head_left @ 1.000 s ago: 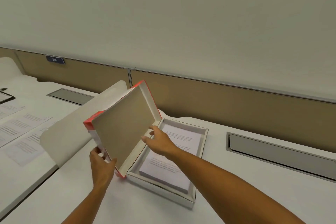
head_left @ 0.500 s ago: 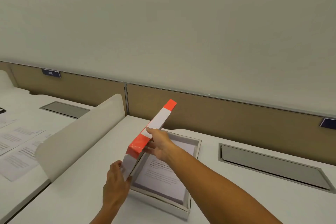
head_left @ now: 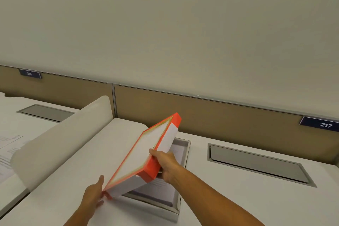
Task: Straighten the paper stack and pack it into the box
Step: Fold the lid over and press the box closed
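Observation:
A shallow white box (head_left: 180,163) lies on the white desk, and the paper stack (head_left: 159,189) with printed text rests inside it. Above it tilts the box lid (head_left: 145,154), white on top with an orange rim, its left edge low and its right side raised over the box. My right hand (head_left: 165,163) grips the lid's near right corner. My left hand (head_left: 94,192) holds the lid's lower left corner close to the desk. The lid hides much of the stack.
A curved white divider (head_left: 60,141) stands to the left, with loose printed sheets (head_left: 9,152) on the desk beyond it. A grey cable hatch (head_left: 256,165) is set into the desk at the right. A tan partition (head_left: 220,121) runs along the back.
The lid has turned over from showing its brown inside, through edge-on, to its white top facing up, and it now leans down over the box. Both hands shifted with it.

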Tool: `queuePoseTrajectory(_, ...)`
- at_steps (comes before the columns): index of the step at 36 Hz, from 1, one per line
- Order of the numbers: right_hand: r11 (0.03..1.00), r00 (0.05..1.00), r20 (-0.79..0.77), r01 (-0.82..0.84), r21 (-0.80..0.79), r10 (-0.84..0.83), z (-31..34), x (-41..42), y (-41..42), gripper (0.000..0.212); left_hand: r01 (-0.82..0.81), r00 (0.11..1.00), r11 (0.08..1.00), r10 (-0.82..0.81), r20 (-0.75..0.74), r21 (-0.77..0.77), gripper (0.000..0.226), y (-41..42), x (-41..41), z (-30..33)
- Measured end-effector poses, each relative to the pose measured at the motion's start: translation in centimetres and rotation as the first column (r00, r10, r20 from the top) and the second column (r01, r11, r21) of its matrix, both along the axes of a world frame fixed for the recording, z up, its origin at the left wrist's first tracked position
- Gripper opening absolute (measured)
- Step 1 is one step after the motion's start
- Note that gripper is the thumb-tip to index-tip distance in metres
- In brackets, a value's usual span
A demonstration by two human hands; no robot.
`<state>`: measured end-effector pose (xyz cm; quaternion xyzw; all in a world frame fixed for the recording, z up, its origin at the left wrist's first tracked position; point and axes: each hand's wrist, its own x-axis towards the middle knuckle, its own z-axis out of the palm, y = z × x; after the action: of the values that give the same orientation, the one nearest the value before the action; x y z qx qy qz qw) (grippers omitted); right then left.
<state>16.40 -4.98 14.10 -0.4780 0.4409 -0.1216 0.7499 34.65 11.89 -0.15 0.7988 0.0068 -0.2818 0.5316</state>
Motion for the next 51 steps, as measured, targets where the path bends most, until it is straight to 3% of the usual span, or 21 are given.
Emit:
queuePoseTrajectory(5,0.999,0.999,-0.028,0.023,-0.032,-0.024,-1.4,-0.9,-0.6,0.05,0.07,0.994,0.996,-0.074,-0.08,-0.057,0.045,-0.6,0.0,-0.6)
queuePoseTrajectory(11,0.994,0.994,-0.093,0.05,-0.102,-0.059,-3.0,-2.4,-1.6,0.04,0.152,0.988,0.988,-0.151,0.038,-0.017,0.036,-1.9,-0.5,-0.3)
queuePoseTrajectory(17,0.993,0.988,-0.105,0.113,-0.027,-0.115,-5.6,-4.2,-2.3,0.043,0.15,0.984,0.989,-0.148,0.096,-0.014,0.038,-1.8,-1.5,-0.5)
queuePoseTrajectory(26,0.988,0.97,-0.188,0.153,-0.029,-0.155,-8.4,-6.1,-1.1,0.017,0.188,0.934,0.982,-0.18,0.309,0.005,0.035,-1.7,-3.4,0.1)
queuePoseTrajectory(35,0.959,0.874,-0.456,0.041,-0.281,-0.171,-9.4,-5.9,0.9,0.043,0.206,0.905,0.977,-0.209,0.371,0.048,0.035,-1.8,-4.1,0.4)
queuePoseTrajectory(46,0.945,0.803,-0.576,-0.048,-0.325,-0.157,-9.6,-5.3,0.3,0.045,0.254,0.88,0.957,-0.29,0.377,0.142,0.033,-2.5,-3.7,0.7)
queuePoseTrajectory(51,0.962,0.816,-0.555,0.004,-0.274,-0.162,-9.9,-5.0,0.1,0.045,0.305,0.862,0.934,-0.354,0.363,0.186,0.038,-2.7,-3.0,0.7)
